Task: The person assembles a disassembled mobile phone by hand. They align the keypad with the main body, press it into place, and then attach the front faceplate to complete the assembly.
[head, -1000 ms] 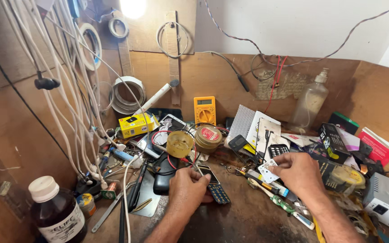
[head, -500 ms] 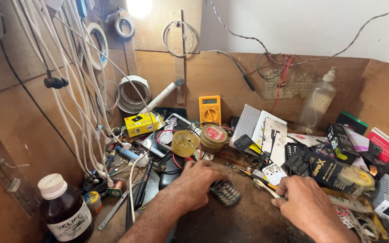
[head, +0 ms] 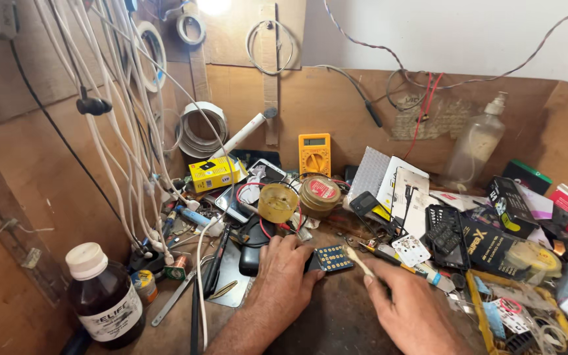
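Observation:
My left hand (head: 283, 279) rests on the brown bench and pins a small dark blue circuit board with rows of pale contacts (head: 334, 258) by its left edge. My right hand (head: 410, 309) grips a thin pale brush-like stick (head: 359, 261), whose tip touches the right side of the board. Just behind my left hand lie a black handset body (head: 251, 251) and a translucent yellow cup (head: 277, 202).
White cables (head: 133, 131) hang down the left wall. A brown bottle with a white cap (head: 103, 296) stands front left. A yellow multimeter (head: 314, 154), a round tin (head: 319, 195), a plastic bottle (head: 476, 146), boxes (head: 504, 236) and small parts crowd the back and right.
The small board now lies flat under my left fingers. My right hand came in from the right side and brought the pale stick to the board. The view has tilted down a little.

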